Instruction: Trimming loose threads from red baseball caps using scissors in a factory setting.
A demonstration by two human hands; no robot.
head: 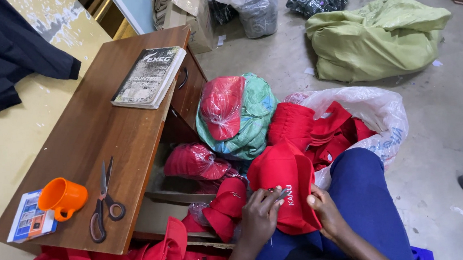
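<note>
left hand [261,214] and right hand [326,211] gripping red cap [285,181] on lap

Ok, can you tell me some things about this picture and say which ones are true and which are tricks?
1. Both hands, the left hand and the right hand, hold a red cap. True.
2. The scissors lie on the floor. False: they lie on the wooden desk.
3. The mug is orange. True.
4. The book lies under the mug. False: it lies at the desk's far end, apart from the mug.
5. The big bundle on the floor is blue. False: it is green.
</note>
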